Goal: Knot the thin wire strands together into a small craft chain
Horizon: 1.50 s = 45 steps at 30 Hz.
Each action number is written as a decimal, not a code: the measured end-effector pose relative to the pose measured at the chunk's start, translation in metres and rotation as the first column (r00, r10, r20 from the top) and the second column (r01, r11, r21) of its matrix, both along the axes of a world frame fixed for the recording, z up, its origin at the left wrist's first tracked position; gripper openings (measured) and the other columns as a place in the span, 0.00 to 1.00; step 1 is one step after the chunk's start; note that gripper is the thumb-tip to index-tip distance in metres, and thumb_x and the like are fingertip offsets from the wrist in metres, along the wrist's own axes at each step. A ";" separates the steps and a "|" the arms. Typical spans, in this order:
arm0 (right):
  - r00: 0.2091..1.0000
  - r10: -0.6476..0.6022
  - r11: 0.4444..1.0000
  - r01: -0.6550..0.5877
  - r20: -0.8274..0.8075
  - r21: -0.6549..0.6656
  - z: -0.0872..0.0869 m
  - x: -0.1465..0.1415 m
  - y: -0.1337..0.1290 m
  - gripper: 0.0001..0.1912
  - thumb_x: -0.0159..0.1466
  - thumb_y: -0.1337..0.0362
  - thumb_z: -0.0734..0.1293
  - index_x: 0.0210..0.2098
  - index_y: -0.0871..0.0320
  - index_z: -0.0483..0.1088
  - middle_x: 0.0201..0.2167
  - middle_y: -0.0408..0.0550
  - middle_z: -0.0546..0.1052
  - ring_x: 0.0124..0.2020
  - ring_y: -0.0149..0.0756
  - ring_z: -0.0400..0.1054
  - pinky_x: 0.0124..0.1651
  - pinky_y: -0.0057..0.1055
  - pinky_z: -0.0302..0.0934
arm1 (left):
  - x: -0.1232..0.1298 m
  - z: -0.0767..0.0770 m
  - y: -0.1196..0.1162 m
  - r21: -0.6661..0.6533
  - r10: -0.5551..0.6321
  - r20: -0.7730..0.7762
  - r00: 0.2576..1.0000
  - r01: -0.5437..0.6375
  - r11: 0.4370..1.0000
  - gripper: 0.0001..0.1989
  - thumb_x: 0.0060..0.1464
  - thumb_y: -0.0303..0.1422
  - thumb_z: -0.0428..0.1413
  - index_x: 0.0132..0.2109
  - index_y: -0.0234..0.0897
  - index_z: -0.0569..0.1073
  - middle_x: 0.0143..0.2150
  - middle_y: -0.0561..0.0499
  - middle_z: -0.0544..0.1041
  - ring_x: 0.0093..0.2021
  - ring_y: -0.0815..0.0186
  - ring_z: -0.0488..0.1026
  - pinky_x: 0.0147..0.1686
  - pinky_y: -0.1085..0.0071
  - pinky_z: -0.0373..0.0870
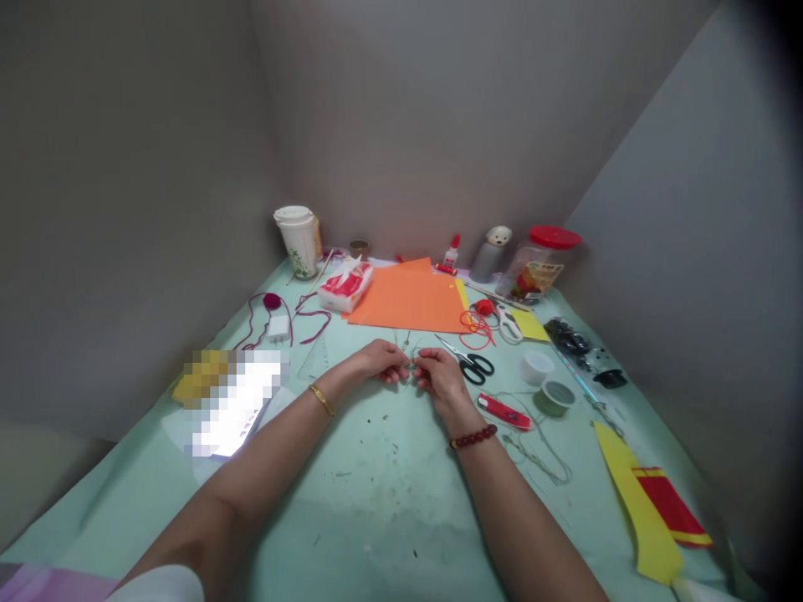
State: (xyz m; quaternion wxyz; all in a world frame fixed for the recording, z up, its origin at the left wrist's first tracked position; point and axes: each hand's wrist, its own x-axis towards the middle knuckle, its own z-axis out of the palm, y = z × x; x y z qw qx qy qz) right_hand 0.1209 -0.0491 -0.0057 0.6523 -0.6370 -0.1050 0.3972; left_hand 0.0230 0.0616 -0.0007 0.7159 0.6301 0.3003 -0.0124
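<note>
Near the middle of the table, my left hand (386, 362) and my right hand (439, 376) are almost touching, thumbs and fingers pinched together. Between the fingertips is a thin, pale greenish cord (410, 361), with fine ends sticking out above and below. How the cord is looped or knotted is too small to tell. Black-handled scissors (472, 365) lie just right of my right hand, blades partly apart. More of a similar thin cord (543, 464) trails loosely over the cloth beside my right wrist, near a red oblong item (503, 412).
Orange paper sheets (407, 299) and a tissue pack (345, 286) lie beyond my hands. Left are a lit phone (242, 410), partly pixelated, and purple yarn (272, 301). Right are red cord (478, 329), small tubs (554, 398) and yellow strips (633, 502). A red-lidded jar (533, 267) stands behind.
</note>
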 end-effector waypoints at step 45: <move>0.966 0.142 0.979 -0.106 0.215 -0.174 -0.004 0.000 -0.008 0.03 0.49 0.72 0.61 0.25 0.59 0.64 0.10 0.38 0.67 0.08 0.26 0.58 0.10 0.21 0.52 | -0.012 -0.002 -0.015 0.726 -0.019 0.057 0.998 -0.028 0.687 0.08 0.49 0.34 0.49 0.33 0.35 0.70 0.29 0.53 0.72 0.28 0.70 0.65 0.28 0.75 0.58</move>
